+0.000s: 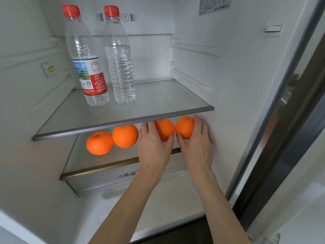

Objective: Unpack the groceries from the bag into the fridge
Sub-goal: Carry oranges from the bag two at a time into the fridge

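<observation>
Right now my left hand (154, 147) curls around one orange (164, 129) and my right hand (197, 143) around another orange (184, 127), both fruits on the lower shelf (98, 170) just under the lip of the upper glass shelf (123, 123). The two oranges touch between my thumbs; my fingers wrap over their far sides, thumbs pressing the near sides, so each hand is closed on its own fruit. Left of my left fingers sit two more oranges (125, 136) touching each other, the outer one (99, 142) nearer the front edge.

I judge these to be firm, fairly light and smooth-skinned — easy to roll, so a whole-hand cup around the widest part suits better than a fingertip pinch. They are nearly round, with no real long axis; the stem end of the right orange points upward, and I cannot see the stem of the left one.

Above my fingertips, on the upper shelf, two red-capped water bottles (88, 55) stand upright — long axes vertical.
</observation>
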A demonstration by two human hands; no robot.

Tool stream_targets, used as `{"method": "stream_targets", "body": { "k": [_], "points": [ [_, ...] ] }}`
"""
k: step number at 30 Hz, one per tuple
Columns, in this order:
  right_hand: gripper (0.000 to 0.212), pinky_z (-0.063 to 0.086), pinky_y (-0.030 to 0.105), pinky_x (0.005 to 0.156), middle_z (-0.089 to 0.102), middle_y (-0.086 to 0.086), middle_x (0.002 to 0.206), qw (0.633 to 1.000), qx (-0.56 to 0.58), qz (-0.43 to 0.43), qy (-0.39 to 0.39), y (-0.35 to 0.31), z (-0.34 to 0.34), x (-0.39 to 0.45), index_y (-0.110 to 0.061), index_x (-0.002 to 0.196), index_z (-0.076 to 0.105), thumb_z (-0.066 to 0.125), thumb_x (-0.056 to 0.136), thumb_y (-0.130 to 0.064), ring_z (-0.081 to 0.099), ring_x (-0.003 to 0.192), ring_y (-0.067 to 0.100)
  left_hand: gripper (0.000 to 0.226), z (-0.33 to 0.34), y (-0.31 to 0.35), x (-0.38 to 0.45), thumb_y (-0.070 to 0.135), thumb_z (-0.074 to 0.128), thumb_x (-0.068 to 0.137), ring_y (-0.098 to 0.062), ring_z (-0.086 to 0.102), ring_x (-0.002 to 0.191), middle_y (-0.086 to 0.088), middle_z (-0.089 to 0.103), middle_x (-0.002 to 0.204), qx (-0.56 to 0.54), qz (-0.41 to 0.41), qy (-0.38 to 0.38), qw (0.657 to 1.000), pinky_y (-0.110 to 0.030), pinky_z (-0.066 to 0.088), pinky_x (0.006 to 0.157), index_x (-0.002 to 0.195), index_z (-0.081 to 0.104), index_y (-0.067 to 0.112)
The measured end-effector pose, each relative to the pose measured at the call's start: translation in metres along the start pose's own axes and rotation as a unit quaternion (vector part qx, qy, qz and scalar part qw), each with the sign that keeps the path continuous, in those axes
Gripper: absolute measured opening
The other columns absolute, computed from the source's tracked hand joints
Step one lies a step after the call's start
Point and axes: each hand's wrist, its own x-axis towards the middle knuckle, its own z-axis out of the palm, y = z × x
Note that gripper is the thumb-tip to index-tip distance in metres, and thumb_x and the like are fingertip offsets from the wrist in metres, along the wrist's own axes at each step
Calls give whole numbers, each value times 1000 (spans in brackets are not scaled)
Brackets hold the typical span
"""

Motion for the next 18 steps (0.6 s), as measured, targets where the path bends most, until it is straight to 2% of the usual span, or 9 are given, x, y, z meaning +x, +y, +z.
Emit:
{"method": "stream_targets", "body": {
  "k": [5, 9, 14, 18],
  "points": [
    [79, 59, 43, 89, 50, 8, 149, 1000, -23, -5, -2, 0, -5, -2, -16, 149, 42, 77, 86, -47, 59, 128, 29, 72, -3, 1, -1, 38, 81, 82, -21, 55, 112, -4, 55, 132, 5, 12, 2, 1000, -35, 54, 84, 142, 47, 16],
    [85, 59, 46, 91, 48, 10, 150, 999, -35, 3, -10, -1, -11, -5, -16, 154, 35, 75, 87, -50, 59, 127, 32, 72, -7, 1, -3, 38, 82, 81, -20, 55, 111, -4, 55, 132, 8, 22, 4, 1000, -33, 52, 82, 141, 48, 16],
    [86, 57, 47, 95, 48, 9, 152, 999, -38, 1, -18, -1, -19, -16, -18, 155, 33, 76, 87, -50, 56, 130, 32, 64, -12, -2, -11, 38, 81, 84, -23, 57, 110, -6, 59, 125, 8, 38, 10, 999, -37, 55, 82, 135, 52, 13],
    [78, 57, 45, 96, 44, 0, 155, 999, -26, 1, -32, -4, -36, -41, -25, 156, 29, 67, 93, -49, 53, 132, 24, 59, -23, -6, -27, 35, 77, 87, -24, 57, 111, -6, 59, 124, 9, 56, 2, 998, -41, 57, 85, 135, 54, 10]
  ]
}}
